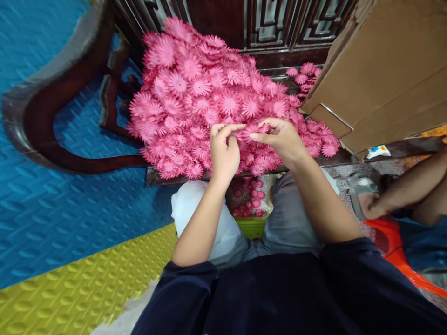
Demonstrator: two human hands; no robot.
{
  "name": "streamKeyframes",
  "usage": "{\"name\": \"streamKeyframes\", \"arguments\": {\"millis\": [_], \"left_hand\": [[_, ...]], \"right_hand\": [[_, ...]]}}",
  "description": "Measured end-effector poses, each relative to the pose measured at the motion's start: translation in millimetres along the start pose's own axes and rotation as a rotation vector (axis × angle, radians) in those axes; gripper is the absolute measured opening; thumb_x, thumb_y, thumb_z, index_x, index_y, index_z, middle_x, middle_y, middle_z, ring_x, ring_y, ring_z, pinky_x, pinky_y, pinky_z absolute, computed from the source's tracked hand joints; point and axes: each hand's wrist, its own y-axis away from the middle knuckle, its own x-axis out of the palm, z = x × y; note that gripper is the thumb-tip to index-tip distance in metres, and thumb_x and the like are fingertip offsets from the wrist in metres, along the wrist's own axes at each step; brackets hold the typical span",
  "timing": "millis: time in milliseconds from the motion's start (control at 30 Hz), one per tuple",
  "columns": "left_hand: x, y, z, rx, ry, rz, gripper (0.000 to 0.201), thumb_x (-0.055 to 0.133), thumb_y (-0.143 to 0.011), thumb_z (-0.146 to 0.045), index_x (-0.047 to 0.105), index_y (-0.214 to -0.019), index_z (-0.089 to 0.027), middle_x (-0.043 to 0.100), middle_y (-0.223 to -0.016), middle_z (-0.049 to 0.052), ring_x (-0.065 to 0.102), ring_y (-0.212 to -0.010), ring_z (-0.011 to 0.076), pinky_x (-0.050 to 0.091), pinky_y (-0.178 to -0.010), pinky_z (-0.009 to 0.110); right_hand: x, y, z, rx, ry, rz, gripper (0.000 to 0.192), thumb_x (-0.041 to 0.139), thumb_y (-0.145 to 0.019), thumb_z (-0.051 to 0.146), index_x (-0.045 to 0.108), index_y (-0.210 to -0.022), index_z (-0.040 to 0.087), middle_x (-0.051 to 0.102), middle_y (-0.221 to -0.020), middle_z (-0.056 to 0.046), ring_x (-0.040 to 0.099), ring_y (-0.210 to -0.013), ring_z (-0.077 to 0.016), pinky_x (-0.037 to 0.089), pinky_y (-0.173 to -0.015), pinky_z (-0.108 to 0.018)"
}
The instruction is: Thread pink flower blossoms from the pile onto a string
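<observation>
A large heap of pink artificial flower heads (pixel 200 87) with thin petals is piled on a dark wooden seat (pixel 164 179). Over its front part, my right hand (pixel 284 139) pinches one pink flower head (pixel 257 131) between thumb and fingers. My left hand (pixel 225 151) is just left of that flower, its index finger stretched toward the petals and its thumb apart. Whether the left fingertip touches the petals I cannot tell. Below, between my knees, more pink flower heads (pixel 256 194) lie in a green container (pixel 253 227).
A curved dark wooden armrest (pixel 31 121) stands at the left, above blue textured matting (pixel 70 209) and a yellow strip (pixel 104 260). A cardboard box (pixel 387 70) leans at the right. Another person's leg (pixel 412 186) and an orange-red plastic object (pixel 394 237) are at the right.
</observation>
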Motion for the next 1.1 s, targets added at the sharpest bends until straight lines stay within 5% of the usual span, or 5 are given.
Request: {"name": "streamKeyframes", "arguments": {"millis": [300,467,667,1100], "left_hand": [[-3.3,-2,2,-0.099,0.187,0.046,0.027,0.049,-0.076,-0.006,0.069,-0.073,-0.024,0.062,-0.085,-0.001,0.058,-0.091,0.0156,0.044,-0.092,0.032],[-10.8,-4,-5,-0.01,0.147,0.078,0.008,0.064,-0.078,-0.027,0.072,-0.082,-0.026,0.059,-0.085,0.001,0.055,-0.092,0.0169,0.043,-0.094,0.035],[-13.9,-5,-10,0.104,0.098,0.155,0.019,0.068,-0.075,-0.042,0.071,-0.085,-0.026,0.054,-0.086,0.001,0.053,-0.09,0.0154,0.044,-0.091,0.034],[-9.7,-4,-9,0.137,0.07,0.073,0.008,0.066,-0.077,-0.031,0.066,-0.074,-0.023,0.055,-0.082,0.001,0.054,-0.083,0.0144,0.047,-0.083,0.032]], "right_hand": [[-1,-1,-4,-0.095,0.158,-0.018,0.04,0.081,-0.05,0.048,0.06,-0.064,0.018,0.06,-0.067,0.001,0.052,-0.067,-0.0124,0.042,-0.067,-0.028],[-3,-1,-3,-0.142,0.168,0.007,0.03,0.081,-0.055,0.039,0.064,-0.067,0.017,0.065,-0.072,-0.001,0.056,-0.07,-0.0133,0.045,-0.072,-0.029],[-7,0,-1,-0.16,0.203,-0.027,0.019,0.078,-0.061,0.03,0.066,-0.068,0.018,0.067,-0.075,-0.001,0.059,-0.074,-0.0141,0.047,-0.076,-0.031],[-7,4,3,-0.111,0.129,0.023,0.035,0.08,-0.055,0.045,0.067,-0.075,0.02,0.068,-0.08,-0.001,0.061,-0.078,-0.0142,0.05,-0.078,-0.031]]}}
